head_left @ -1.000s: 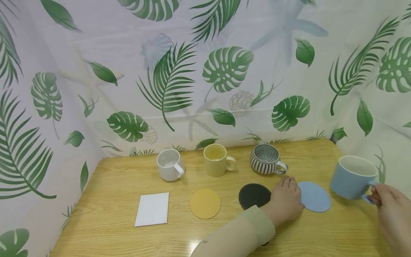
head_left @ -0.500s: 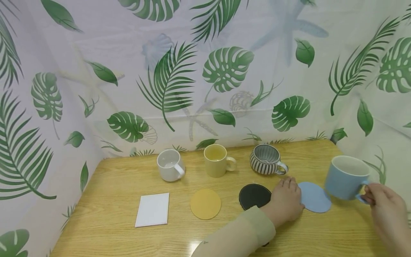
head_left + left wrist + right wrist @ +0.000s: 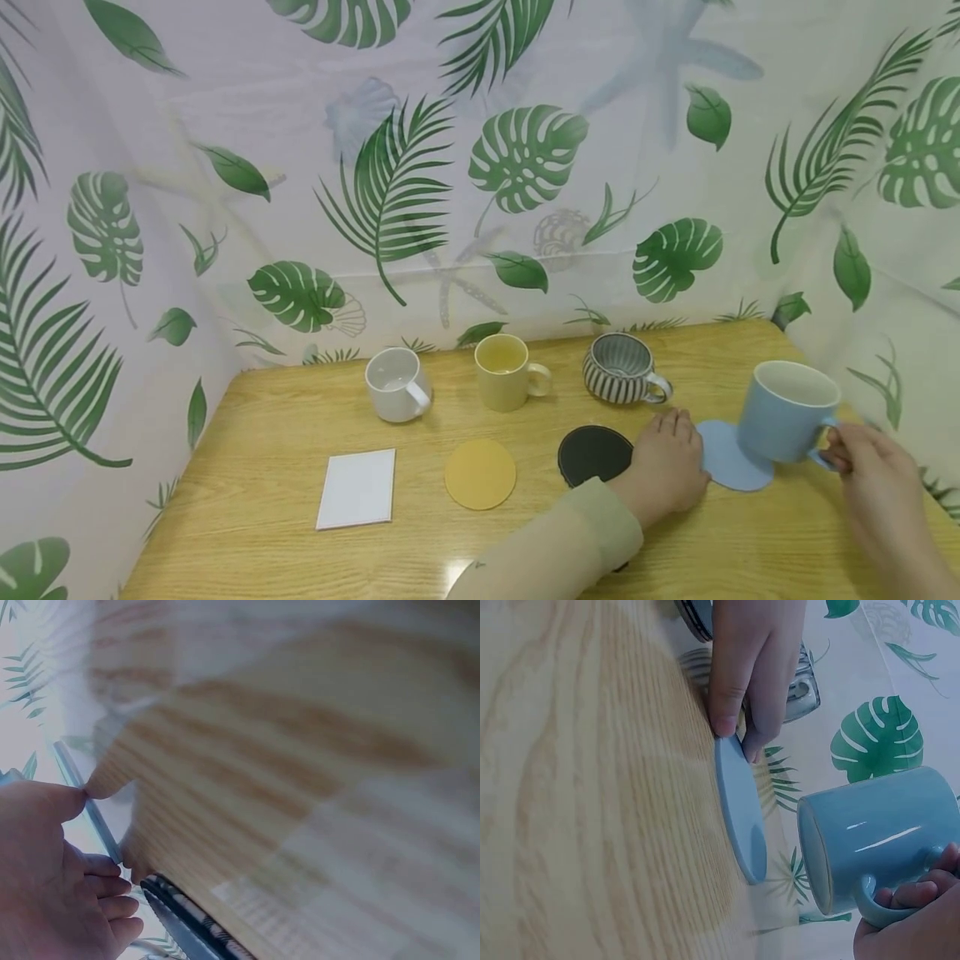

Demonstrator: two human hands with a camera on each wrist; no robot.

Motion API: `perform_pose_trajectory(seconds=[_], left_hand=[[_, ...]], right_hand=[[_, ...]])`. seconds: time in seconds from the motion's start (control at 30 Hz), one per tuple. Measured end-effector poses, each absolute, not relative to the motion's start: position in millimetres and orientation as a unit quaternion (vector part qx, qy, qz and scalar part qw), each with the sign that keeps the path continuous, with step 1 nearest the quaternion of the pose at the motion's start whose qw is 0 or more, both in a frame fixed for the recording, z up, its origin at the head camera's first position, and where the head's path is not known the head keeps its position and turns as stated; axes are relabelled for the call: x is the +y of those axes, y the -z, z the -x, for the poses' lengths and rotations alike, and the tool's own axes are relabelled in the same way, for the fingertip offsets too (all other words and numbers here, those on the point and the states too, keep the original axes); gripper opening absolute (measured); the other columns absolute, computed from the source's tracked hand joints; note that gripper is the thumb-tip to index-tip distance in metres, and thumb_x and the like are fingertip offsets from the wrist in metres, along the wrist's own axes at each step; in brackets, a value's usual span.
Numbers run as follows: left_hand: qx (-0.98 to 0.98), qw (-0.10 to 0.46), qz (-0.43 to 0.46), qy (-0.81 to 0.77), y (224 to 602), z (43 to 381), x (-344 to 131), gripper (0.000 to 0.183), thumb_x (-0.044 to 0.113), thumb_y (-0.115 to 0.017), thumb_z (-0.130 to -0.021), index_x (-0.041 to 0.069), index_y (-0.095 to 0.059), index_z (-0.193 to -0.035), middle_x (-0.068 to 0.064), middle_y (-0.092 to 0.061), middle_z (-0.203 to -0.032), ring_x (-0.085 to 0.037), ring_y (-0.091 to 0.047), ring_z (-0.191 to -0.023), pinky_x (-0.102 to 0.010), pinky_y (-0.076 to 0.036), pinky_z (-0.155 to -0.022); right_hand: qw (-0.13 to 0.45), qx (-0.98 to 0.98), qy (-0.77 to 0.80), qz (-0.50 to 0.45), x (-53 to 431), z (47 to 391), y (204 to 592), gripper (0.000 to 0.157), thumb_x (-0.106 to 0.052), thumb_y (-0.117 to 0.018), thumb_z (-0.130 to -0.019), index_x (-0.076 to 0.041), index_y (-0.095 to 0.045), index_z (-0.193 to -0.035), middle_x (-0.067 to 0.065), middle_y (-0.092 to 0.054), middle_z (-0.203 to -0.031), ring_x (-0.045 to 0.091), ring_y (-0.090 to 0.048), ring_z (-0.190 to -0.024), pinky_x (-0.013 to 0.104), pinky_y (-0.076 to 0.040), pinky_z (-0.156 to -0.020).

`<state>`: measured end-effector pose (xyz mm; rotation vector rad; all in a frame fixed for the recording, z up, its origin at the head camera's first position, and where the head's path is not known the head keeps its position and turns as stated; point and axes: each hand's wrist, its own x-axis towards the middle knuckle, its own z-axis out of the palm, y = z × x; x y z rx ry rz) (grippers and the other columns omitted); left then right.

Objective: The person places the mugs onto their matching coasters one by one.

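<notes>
In the head view, my right hand (image 3: 881, 492) grips the handle of a light blue mug (image 3: 787, 412). The mug is upright and overlaps the right part of a round light blue coaster (image 3: 727, 458). A gap shows between mug bottom and coaster (image 3: 741, 814) in the right wrist view, so the mug is held in the air. My left hand (image 3: 670, 467) holds the coaster's left edge between thumb and fingers, as the left wrist view shows at the coaster's rim (image 3: 99, 825). Left of this hand lies a black round coaster (image 3: 592, 457), partly covered by the forearm.
Along the back stand a white mug (image 3: 393, 392), a yellow mug (image 3: 501, 383) and a striped cup (image 3: 617, 375). A white square coaster (image 3: 356, 490) and a yellow round coaster (image 3: 480, 473) lie in front on the wooden table (image 3: 247, 467). Leaf-patterned cloth (image 3: 300, 208) hangs around it.
My right hand has carried the blue mug leftward, from beside the blue coaster to over its right edge. The left hand stays in place at the coaster.
</notes>
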<state>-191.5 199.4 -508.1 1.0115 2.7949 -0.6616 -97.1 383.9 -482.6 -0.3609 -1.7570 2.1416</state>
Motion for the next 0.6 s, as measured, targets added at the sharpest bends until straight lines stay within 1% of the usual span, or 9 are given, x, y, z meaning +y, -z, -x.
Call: perform_pose_trajectory(seconds=[0.13,0.27,0.37,0.47,0.6], left_hand=[[0.918,0.045,-0.332,0.213,508.7,192.0,198.9,0.07,0.068,-0.027,-0.108,0.033,-0.023,-0.169,0.013,-0.019,-0.176,-0.004,-0.018,-0.163,-0.02,-0.019,-0.132],[0.919,0.045,-0.332,0.206,508.4,191.9,198.5,0.07,0.068,-0.028,-0.108,0.033,-0.024,-0.168,0.012,-0.02,-0.176,-0.004,-0.019,-0.163,-0.02,-0.02,-0.132],[0.921,0.047,-0.33,0.2,507.6,191.4,198.0,0.07,0.068,-0.029,-0.108,0.033,-0.025,-0.168,0.012,-0.021,-0.175,-0.004,-0.019,-0.163,-0.02,-0.02,-0.132],[0.922,0.048,-0.328,0.2,506.2,191.0,197.7,0.07,0.068,-0.029,-0.108,0.033,-0.024,-0.168,0.013,-0.02,-0.175,-0.004,-0.019,-0.163,-0.019,-0.02,-0.132],[0.921,0.05,-0.327,0.206,504.6,190.4,197.3,0.07,0.068,-0.028,-0.108,0.033,-0.023,-0.169,0.014,-0.019,-0.176,-0.003,-0.019,-0.163,-0.019,-0.02,-0.132]], right_hand=[[0.176,-0.604,-0.768,0.117,378.2,100.1,484.2,0.039,-0.015,-0.043,-0.115,-0.017,-0.073,-0.09,-0.013,-0.06,-0.089,0.0,-0.053,-0.088,0.006,-0.049,-0.077],[0.177,-0.574,-0.792,0.104,371.9,102.9,484.8,0.044,-0.009,-0.042,-0.114,-0.016,-0.076,-0.087,-0.011,-0.064,-0.083,-0.001,-0.056,-0.082,0.008,-0.051,-0.074],[0.17,-0.568,-0.798,0.103,368.1,104.4,485.2,0.047,-0.009,-0.041,-0.114,-0.016,-0.077,-0.085,-0.011,-0.064,-0.081,-0.001,-0.055,-0.08,0.008,-0.051,-0.073],[0.166,-0.573,-0.795,0.106,365.7,105.5,487.5,0.046,-0.01,-0.041,-0.115,-0.017,-0.076,-0.086,-0.01,-0.062,-0.079,0.0,-0.054,-0.08,0.009,-0.051,-0.074],[0.167,-0.565,-0.803,0.093,363.9,107.0,491.8,0.043,-0.009,-0.042,-0.114,-0.015,-0.075,-0.088,-0.009,-0.064,-0.079,0.001,-0.054,-0.079,0.01,-0.052,-0.076]])
